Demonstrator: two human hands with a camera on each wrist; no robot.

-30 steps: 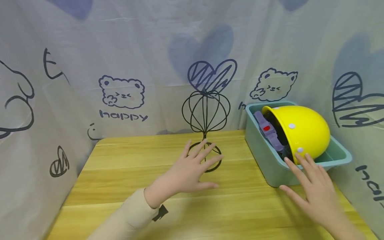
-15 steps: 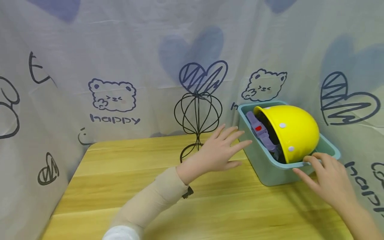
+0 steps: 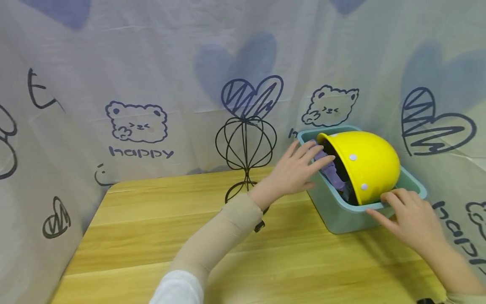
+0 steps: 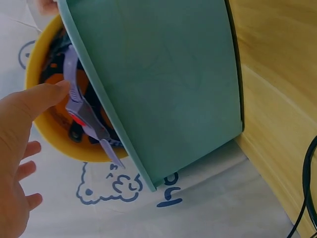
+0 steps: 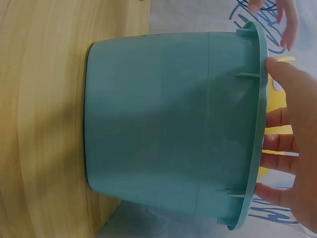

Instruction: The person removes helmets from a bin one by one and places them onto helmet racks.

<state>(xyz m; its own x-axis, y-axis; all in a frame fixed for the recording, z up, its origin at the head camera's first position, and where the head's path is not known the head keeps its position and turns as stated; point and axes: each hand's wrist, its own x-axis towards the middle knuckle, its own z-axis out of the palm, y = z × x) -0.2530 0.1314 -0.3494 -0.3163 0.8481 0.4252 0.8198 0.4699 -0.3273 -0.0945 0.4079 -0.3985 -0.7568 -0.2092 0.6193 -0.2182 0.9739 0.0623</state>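
Observation:
A yellow helmet [image 3: 373, 162] with white dots lies on its side in a green plastic bin [image 3: 328, 213], its opening facing left. Its purple chin strap [image 4: 81, 111] with a red button hangs across that opening. Over the bin's left rim is my left hand [image 3: 294, 171], fingers spread and reaching above the strap; the left wrist view shows its thumb overlapping the strap. My right hand [image 3: 415, 219] grips the bin's near rim, fingers bent over it and thumb at the outer side, as the right wrist view [image 5: 297, 144] also shows.
A black wire stand [image 3: 246, 145] with a round cage top stands at the back of the wooden table [image 3: 159, 228], its base partly hidden by my left arm. A white printed curtain [image 3: 171, 55] hangs behind and along both sides.
My left hand has moved right, from before the wire stand to the bin's left rim. My right hand has come to the near rim and bent its fingers over it. The head view has shifted slightly right.

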